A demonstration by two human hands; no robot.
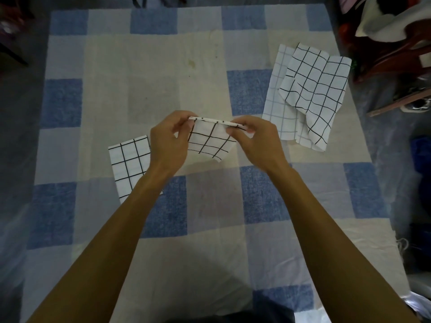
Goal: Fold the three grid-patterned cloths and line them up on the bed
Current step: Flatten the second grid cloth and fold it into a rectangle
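**Finding 1, hands.** We find the left hand [170,138] and the right hand [255,136] raised above the middle of the bed [163,78]. Each pinches one end of the top edge of the held cloth [210,142] between thumb and fingertips. Both hands are therefore grasping the same piece, and neither is released.

**Finding 2, cloths.** The held cloth hangs doubled from that edge, its lower corner trailing toward 5 o'clock. As far as we can judge, it is clear of the cover. The folded cloth [129,159] lies flat at 9 o'clock of the hands, partly hidden under the left forearm. The loose cloth [314,89] lies rumpled at 2 o'clock, near the bed's right edge. A paler face shows along its left side; we cannot tell whether that is its reverse or a separate layer.

**Assessment.** We judge the second of three folds to be in hand, with one done and one not begun.

**Risks.**
- The pinched edge runs tilted, lower at the right hand. If the cloth is laid down so, the fold would come out skewed and would not match the piece at 9 o'clock.
- A pinch this light could let one layer slip and open the fold.
- Setting the cloth down beneath the forearms, where the view is blocked, could nudge the folded cloth out of square or overlap it, spoiling the line.
- The loose cloth sits close to the edge at 3 o'clock, so a careless drag could pull it off the bed.
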